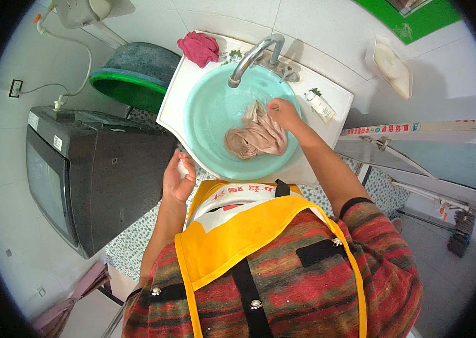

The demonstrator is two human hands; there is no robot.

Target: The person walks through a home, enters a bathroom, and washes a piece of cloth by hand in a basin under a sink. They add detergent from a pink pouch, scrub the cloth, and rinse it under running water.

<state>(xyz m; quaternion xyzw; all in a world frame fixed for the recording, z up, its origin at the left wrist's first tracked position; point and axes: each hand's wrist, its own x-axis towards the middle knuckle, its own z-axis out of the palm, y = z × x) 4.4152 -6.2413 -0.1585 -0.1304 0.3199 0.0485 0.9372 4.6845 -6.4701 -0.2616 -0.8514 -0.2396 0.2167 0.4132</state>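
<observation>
A wet beige cloth (pixel 259 137) lies bunched in a turquoise plastic basin (pixel 204 122), which stands in the white washbasin (pixel 174 99). At the cloth's upper right edge, the curled fingers of my right hand (pixel 283 114) pinch a fold; the fingertips are partly hidden. My left hand (pixel 178 177) is outside the basin at its lower left, palm up. Its fingers curl around a small white piece (pixel 183 169), which looks like a bar of soap. Above the basin arches a chrome faucet (pixel 259 53); whether water runs from it is hard to tell.
A crimson cloth (pixel 199 48) lies on the washbasin's back left corner, a white tube (pixel 321 106) on its right. Green and dark tubs (pixel 136 76) lean at the left, above a black washing machine (pixel 107 164). A soap dish (pixel 390 67) hangs on the right wall.
</observation>
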